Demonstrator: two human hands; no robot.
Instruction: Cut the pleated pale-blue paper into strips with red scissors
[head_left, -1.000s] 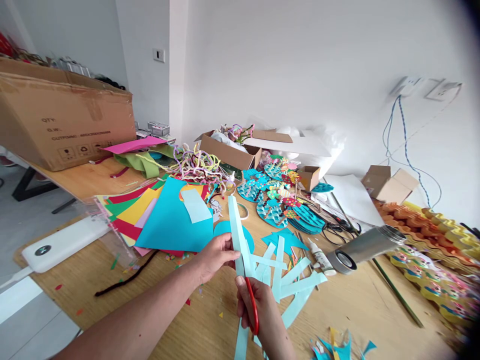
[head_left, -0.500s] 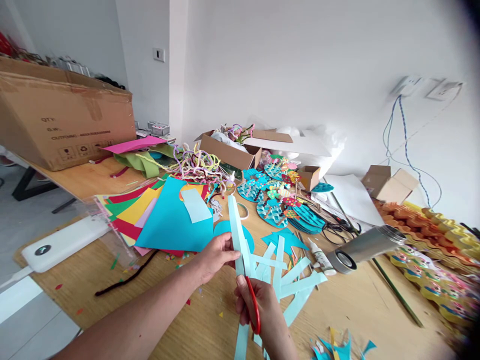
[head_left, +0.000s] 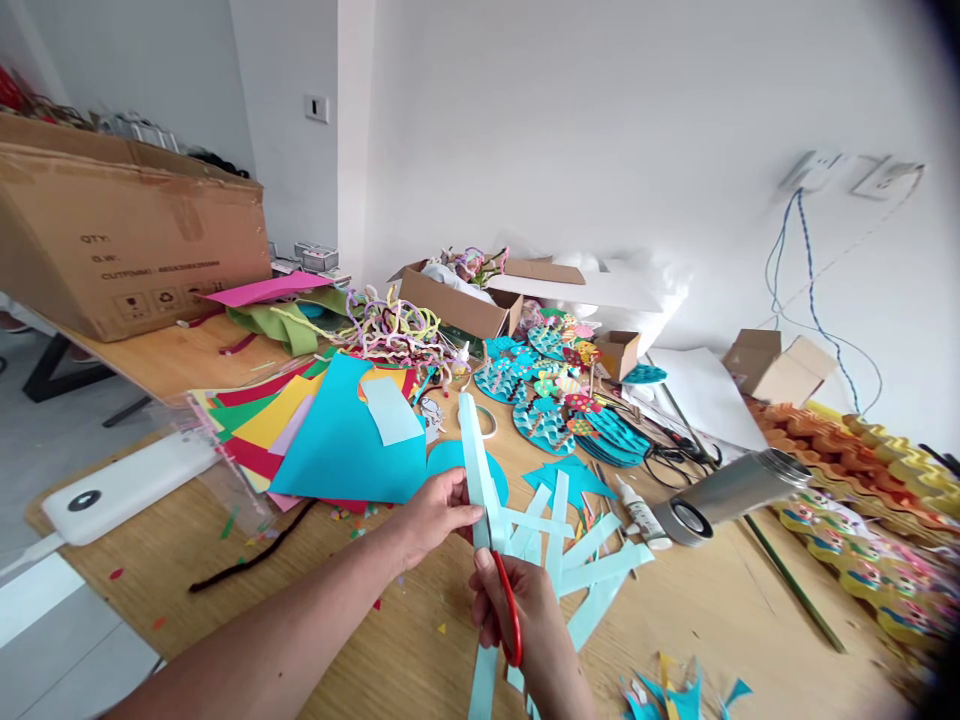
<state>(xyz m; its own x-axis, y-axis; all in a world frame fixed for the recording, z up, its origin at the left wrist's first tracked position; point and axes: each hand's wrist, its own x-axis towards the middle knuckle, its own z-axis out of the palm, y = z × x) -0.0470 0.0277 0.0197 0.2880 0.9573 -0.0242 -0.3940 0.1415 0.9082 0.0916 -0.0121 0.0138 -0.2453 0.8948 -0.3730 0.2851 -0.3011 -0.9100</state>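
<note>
My left hand pinches a long pale-blue paper strip by its left edge, holding it above the table. In my right hand are red-handled scissors, with their blades in the paper just beside my left fingertips. The scissor handles are largely covered by my right fingers. Cut pale-blue strips lie loosely across one another to the right of my hands and beneath them. Behind the held strip sits a blue rounded paper piece.
Coloured sheets are stacked at left, near a brown pipe cleaner. A glue bottle and a metal flask lie at right. Blue scraps are at the front edge. Decorated blue discs and boxes stand behind.
The held strip and both hands have shifted very slightly, by a few pixels. The scissors remain in the paper; little else differs.
</note>
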